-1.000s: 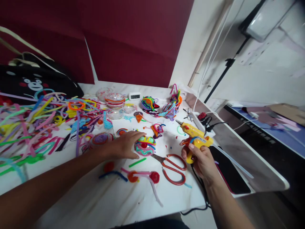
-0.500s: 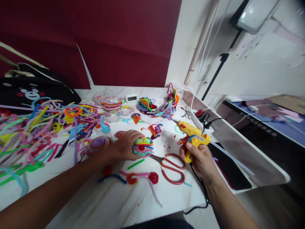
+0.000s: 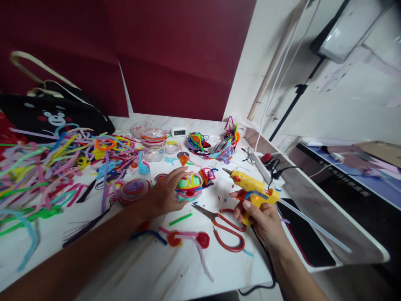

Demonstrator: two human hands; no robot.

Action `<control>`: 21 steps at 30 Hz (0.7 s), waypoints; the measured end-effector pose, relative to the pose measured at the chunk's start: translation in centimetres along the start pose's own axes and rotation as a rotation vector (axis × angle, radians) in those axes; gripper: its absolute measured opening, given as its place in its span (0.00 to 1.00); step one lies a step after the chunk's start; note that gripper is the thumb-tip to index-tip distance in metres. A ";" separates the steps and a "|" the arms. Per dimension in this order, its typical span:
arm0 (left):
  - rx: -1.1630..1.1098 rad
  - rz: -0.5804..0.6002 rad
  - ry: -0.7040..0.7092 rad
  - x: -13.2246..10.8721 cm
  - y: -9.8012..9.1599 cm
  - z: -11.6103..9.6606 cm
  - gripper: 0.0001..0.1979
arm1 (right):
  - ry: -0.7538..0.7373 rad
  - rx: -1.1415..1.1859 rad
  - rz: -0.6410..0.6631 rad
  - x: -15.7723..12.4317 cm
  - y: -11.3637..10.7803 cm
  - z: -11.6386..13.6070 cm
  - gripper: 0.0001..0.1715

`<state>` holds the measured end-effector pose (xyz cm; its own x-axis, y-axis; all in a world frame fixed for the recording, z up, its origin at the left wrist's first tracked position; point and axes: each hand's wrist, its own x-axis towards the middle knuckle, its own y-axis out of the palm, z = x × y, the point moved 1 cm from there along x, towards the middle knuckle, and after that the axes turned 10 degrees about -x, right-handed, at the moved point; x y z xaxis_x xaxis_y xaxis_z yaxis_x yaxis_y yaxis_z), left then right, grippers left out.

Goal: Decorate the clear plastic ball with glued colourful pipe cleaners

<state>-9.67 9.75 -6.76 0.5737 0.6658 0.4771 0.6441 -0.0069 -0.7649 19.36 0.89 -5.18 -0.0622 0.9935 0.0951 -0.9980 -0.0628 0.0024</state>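
My right hand (image 3: pixel 261 215) is wrapped round the handle of a yellow hot glue gun (image 3: pixel 253 186), its nozzle pointing up and left above the table. A translucent glue stick (image 3: pixel 316 225) sticks out of the gun's back end. On the left, my left hand (image 3: pixel 166 190) curves its fingers and thumb round a ball (image 3: pixel 189 186) covered in coloured pipe cleaners, with green, yellow, red and teal parts facing right. Orange-handled scissors (image 3: pixel 228 230) lie partly open between my hands. Just below the ball is a short green pipe cleaner piece (image 3: pixel 181 219).
Many loose pipe cleaners (image 3: pixel 40 175) cover the table's left side. Clear bowls (image 3: pixel 153 138), a small clock (image 3: pixel 178 132) and decorated balls (image 3: pixel 196 141) stand at the back. To the right are a power strip (image 3: pixel 266 167) and a black phone (image 3: pixel 305 234).
The view has shifted, so the scene sits slightly lower and further right. The ball has moved away from the scissors' tips and tilted. The glue gun stays in my right hand.
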 end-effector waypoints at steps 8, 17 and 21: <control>0.010 -0.126 0.037 0.6 -1.7 -1.9 0.35 | 0.009 -0.223 -0.028 -1.4 1.6 0.6 0.15; 0.009 -0.197 0.025 0.4 -2.3 -3.1 0.36 | -0.094 -0.445 0.117 -2.2 2.6 -0.4 0.16; -0.106 -0.186 -0.094 0.3 -2.2 -3.4 0.37 | -0.092 -0.398 0.083 -2.1 2.7 -1.2 0.17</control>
<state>-9.16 7.42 -3.47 0.3939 0.7295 0.5592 0.7868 0.0469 -0.6154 16.80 -1.28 -6.58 -0.1594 0.9728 0.1679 -0.9162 -0.0825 -0.3920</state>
